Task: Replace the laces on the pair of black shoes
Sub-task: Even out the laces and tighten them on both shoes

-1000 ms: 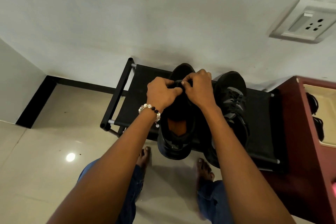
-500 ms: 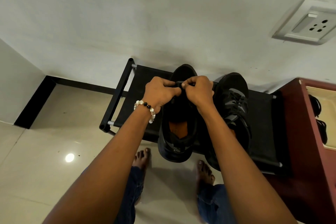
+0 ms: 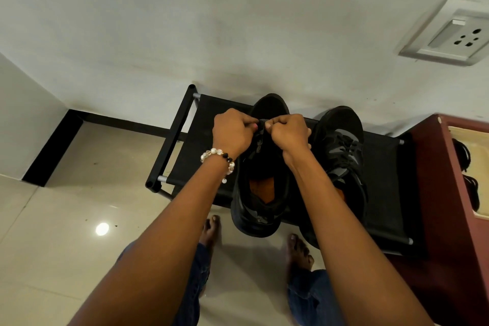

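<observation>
Two black shoes stand on a low black fabric rack [image 3: 381, 167]. The left shoe [image 3: 259, 193] has an orange insole showing and its heel hangs over the rack's front edge. My left hand [image 3: 232, 132], with a bead bracelet on the wrist, and my right hand [image 3: 288, 132] meet over this shoe's front eyelets, fingers curled, pinching something small and dark there. Whether that is a lace or the shoe's upper I cannot tell. The right shoe [image 3: 341, 145] has black laces in place and grey panels.
A dark red cabinet [image 3: 449, 193] stands right of the rack, with dark items on its cream shelf. A wall socket [image 3: 449, 34] sits on the white wall above. My bare feet [image 3: 299, 251] stand on the glossy tiled floor in front of the rack.
Both hands have shifted slightly toward the shoe's toe and drawn tighter together. The shoes and rack have stayed put.
</observation>
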A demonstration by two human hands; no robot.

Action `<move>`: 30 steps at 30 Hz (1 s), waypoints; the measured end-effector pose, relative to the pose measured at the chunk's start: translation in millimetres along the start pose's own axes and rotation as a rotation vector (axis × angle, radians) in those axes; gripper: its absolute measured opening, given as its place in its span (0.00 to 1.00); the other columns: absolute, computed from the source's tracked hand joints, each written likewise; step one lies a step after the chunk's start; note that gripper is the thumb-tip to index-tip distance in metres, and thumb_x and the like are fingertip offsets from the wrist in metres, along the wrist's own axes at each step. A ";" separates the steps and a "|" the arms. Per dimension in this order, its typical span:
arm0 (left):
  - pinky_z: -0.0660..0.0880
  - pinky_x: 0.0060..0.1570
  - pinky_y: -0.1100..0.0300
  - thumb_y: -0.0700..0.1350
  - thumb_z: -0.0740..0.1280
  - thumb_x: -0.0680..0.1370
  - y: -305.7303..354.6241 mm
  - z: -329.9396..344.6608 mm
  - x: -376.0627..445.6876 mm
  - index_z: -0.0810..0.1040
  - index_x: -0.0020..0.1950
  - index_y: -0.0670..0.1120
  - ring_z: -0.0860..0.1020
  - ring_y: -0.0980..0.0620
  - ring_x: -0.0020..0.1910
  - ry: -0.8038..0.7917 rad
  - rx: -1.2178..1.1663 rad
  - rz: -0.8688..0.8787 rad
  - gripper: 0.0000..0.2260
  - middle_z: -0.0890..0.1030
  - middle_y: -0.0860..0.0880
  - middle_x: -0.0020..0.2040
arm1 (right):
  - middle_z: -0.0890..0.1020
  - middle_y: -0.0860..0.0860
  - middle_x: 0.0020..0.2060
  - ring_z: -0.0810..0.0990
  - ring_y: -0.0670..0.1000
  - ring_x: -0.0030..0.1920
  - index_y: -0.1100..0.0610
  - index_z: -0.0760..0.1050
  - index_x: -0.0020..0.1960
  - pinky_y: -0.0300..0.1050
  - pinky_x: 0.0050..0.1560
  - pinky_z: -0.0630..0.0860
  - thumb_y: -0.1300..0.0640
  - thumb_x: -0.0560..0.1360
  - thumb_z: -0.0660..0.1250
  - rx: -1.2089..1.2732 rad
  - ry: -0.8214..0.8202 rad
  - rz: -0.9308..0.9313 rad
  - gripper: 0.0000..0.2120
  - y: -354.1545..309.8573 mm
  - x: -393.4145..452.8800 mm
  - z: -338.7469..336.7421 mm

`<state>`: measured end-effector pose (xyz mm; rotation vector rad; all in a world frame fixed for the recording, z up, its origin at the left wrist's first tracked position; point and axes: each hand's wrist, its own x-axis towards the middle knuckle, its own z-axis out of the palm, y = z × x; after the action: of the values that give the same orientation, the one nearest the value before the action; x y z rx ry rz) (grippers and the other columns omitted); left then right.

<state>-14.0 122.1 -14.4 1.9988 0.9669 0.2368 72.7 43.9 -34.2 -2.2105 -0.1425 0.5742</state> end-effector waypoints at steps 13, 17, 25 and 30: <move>0.73 0.50 0.62 0.45 0.71 0.76 -2.6 12.0 1.5 0.85 0.53 0.49 0.81 0.52 0.50 0.155 0.146 0.065 0.07 0.85 0.50 0.49 | 0.70 0.53 0.61 0.65 0.57 0.61 0.51 0.82 0.48 0.58 0.60 0.66 0.51 0.78 0.67 -0.133 0.036 0.066 0.06 -7.1 -4.6 4.2; 0.74 0.52 0.62 0.44 0.71 0.76 -1.9 13.3 0.1 0.85 0.54 0.48 0.81 0.52 0.51 0.158 0.149 0.079 0.08 0.85 0.49 0.50 | 0.68 0.54 0.63 0.64 0.57 0.63 0.52 0.80 0.54 0.56 0.61 0.65 0.51 0.79 0.66 -0.174 0.012 0.059 0.08 -10.5 -7.7 2.8; 0.77 0.54 0.59 0.43 0.72 0.75 -4.4 15.0 0.9 0.85 0.54 0.49 0.81 0.52 0.50 0.172 0.123 0.121 0.08 0.85 0.49 0.49 | 0.77 0.54 0.61 0.67 0.56 0.60 0.50 0.77 0.36 0.48 0.51 0.61 0.52 0.76 0.69 0.022 -0.034 0.091 0.10 -2.9 -1.3 3.1; 0.76 0.52 0.62 0.43 0.71 0.76 -7.7 16.3 4.8 0.85 0.53 0.49 0.82 0.52 0.50 0.142 0.133 0.118 0.08 0.85 0.49 0.49 | 0.68 0.53 0.66 0.64 0.56 0.64 0.51 0.82 0.51 0.53 0.55 0.63 0.52 0.79 0.67 -0.111 -0.010 0.083 0.06 -6.5 -6.5 2.9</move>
<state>-6.9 117.5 -31.1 2.1877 0.9757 0.3925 66.2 48.3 -28.6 -2.3305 -0.0900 0.6365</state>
